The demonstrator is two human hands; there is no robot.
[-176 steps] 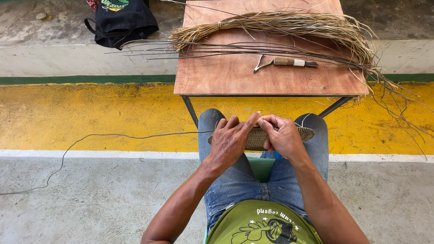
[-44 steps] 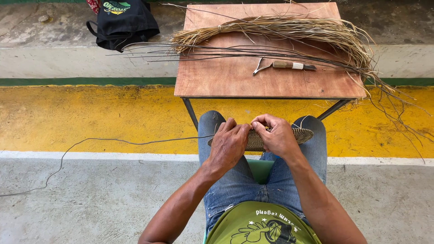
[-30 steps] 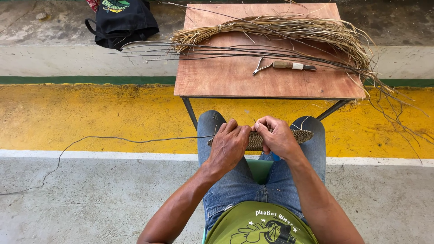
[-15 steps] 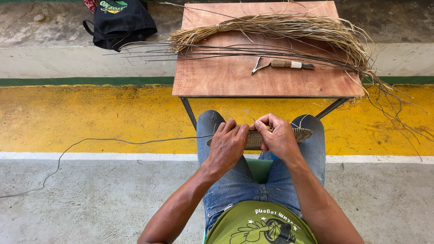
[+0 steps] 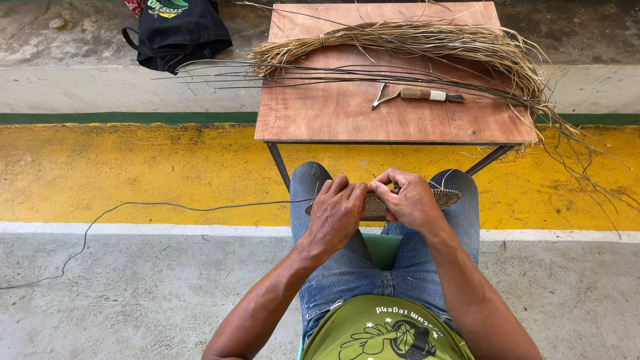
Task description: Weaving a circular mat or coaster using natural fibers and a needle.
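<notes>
Here the left hand (image 5: 335,215) lies curled over the near left part of a flat woven disc (image 5: 445,197), fingers bent and pressed onto its coils. The right hand (image 5: 408,199) closes on the disc's middle, thumb and fingertips pinched together at the rim, though what lies between them cannot be made out. The disc rests across both denim knees, long axis running left to right, nearly level. A long dark strand (image 5: 167,205) trails from it to the left over the yellow floor. Beyond stands a wooden table (image 5: 347,113) bearing a fibre bundle (image 5: 413,40) and a wooden-handled tool (image 5: 417,95); a black bag (image 5: 177,30) sits at the far left.
</notes>
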